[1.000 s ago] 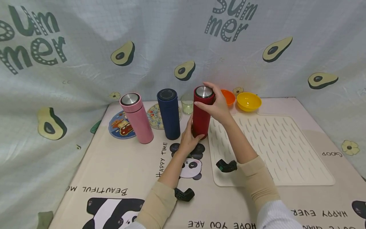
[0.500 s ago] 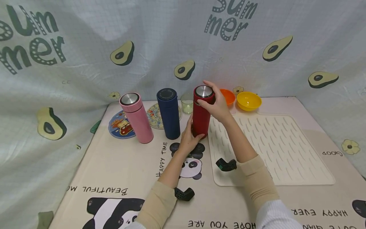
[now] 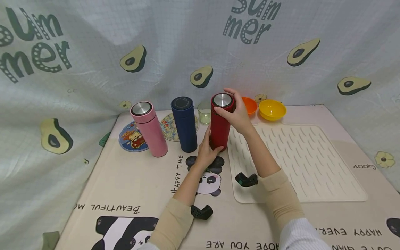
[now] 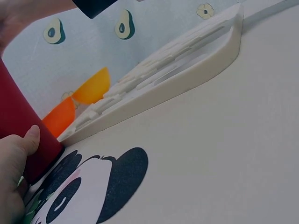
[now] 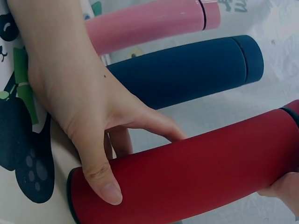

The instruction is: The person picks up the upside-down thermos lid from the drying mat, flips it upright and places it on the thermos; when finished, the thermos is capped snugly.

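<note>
A red thermos [image 3: 220, 133] with a steel-topped lid [image 3: 223, 100] stands upright on the table, just left of the white ridged mat. My left hand [image 3: 206, 152] grips it low down, thumb across the front, as the right wrist view also shows with the thumb [image 5: 105, 186] on the red wall. Up at the lid, my right hand [image 3: 238, 116] holds the rim between thumb and fingers; some of those fingers are hidden behind it. To the left stand a blue thermos [image 3: 185, 128] and a pink thermos [image 3: 151, 133], both with lids on.
A ridged white mat [image 3: 297, 163] covers the right side. Behind it sit an orange bowl [image 3: 250, 106] and a yellow bowl [image 3: 272, 110]. A greenish glass [image 3: 205, 114] stands behind the thermoses. Two round patterned coasters, one blue [image 3: 128, 139], one floral [image 3: 168, 128], lie at the left.
The thumb and fingers of my right hand have shifted slightly at the lid of the red thermos. My left hand and the thermos body stay in place.
</note>
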`<state>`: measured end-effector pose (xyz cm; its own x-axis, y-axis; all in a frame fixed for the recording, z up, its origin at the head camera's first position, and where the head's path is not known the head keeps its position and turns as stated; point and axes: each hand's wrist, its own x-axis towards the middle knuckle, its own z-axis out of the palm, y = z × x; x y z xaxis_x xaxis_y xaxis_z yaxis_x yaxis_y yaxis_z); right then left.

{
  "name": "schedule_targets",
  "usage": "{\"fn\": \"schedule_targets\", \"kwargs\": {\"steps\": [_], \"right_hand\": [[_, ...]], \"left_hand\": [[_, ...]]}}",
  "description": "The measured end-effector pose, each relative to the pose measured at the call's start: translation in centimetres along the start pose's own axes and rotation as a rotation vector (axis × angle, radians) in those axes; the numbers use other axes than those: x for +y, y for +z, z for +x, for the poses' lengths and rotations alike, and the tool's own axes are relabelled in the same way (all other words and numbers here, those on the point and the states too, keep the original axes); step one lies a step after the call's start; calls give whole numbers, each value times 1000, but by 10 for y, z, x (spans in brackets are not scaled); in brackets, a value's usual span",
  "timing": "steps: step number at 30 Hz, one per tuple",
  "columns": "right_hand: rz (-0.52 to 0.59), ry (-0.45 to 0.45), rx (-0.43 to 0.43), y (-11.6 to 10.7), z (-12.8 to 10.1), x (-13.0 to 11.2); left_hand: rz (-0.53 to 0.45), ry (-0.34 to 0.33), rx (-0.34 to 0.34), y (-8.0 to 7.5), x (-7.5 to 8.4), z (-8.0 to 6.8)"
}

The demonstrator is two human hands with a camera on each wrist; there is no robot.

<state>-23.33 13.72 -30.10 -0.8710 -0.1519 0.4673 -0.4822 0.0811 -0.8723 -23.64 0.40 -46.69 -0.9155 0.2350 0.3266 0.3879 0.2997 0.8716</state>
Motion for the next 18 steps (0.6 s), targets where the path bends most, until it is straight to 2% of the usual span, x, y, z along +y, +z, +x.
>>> {"fn": "schedule_targets", "kwargs": {"steps": [5, 12, 18], "right_hand": [[-16, 19, 2, 1, 1, 1], [64, -17, -33, -7, 7, 22], [14, 32, -3, -7, 12, 29]], "left_hand": [[-4, 0, 1, 0, 0, 0], [-14, -8, -2, 0, 2, -1], [-15, -6, -3, -1, 3, 0]]}}
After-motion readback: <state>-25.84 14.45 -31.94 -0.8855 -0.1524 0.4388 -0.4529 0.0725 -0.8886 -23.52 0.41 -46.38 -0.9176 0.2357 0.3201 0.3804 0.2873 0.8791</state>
